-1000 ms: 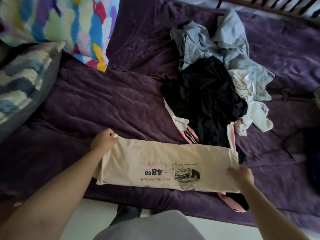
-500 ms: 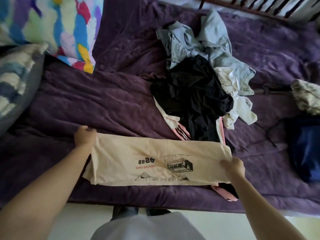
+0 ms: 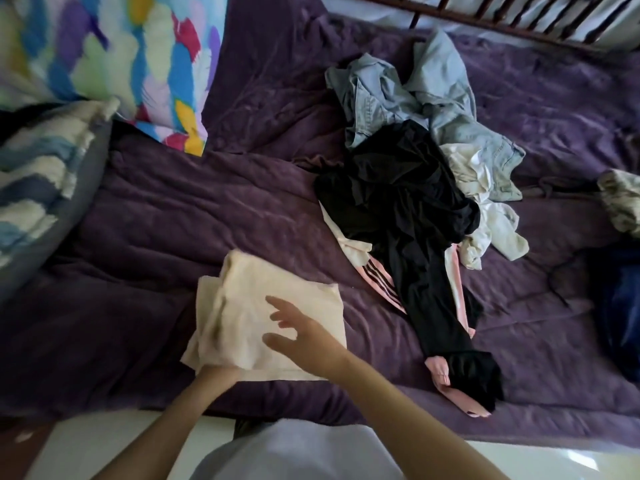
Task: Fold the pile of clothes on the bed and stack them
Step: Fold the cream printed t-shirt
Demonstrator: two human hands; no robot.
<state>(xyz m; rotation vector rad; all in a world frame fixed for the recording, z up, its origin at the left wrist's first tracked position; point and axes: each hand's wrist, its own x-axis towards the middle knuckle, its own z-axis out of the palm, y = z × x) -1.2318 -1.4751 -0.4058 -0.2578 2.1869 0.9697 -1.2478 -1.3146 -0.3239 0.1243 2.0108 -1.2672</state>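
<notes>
Near the bed's (image 3: 173, 220) front edge, head view: the cream shirt (image 3: 263, 317) lies folded into a rough rectangle, with layers bunched and uneven on its left side. Soft knit, limp, won't hold a crease by itself.

Right hand (image 3: 298, 336) is over the shirt's right half, fingers straight and spread, holding nothing. It's blurred, so I can't tell if it touches the cloth. My read: it's smoothing or steadying the top layer.

Left hand (image 3: 221, 374) is at the shirt's near edge with its fingers hidden by fabric. Can't tell if it grips or just lies there. Probably placed to lift or square the bundle.

Pile (image 3: 415, 161) sits right of the shirt, toward the bed's middle, all unfolded:
- Black garment (image 3: 408, 237) on top, thin and drapey, one end trailing to the front edge.
- Pale denim (image 3: 433, 98) crumpled behind it, stiffer.
- White piece (image 3: 485, 216) on its right side.
- Pink striped fabric (image 3: 381, 282) poking out underneath, near the shirt's far-right corner.

Bed cover is purple, plush and wrinkled, so folds likely won't sit flat. No stack visible yet. The shirt looks like the first item, so the task has barely begun.
</notes>
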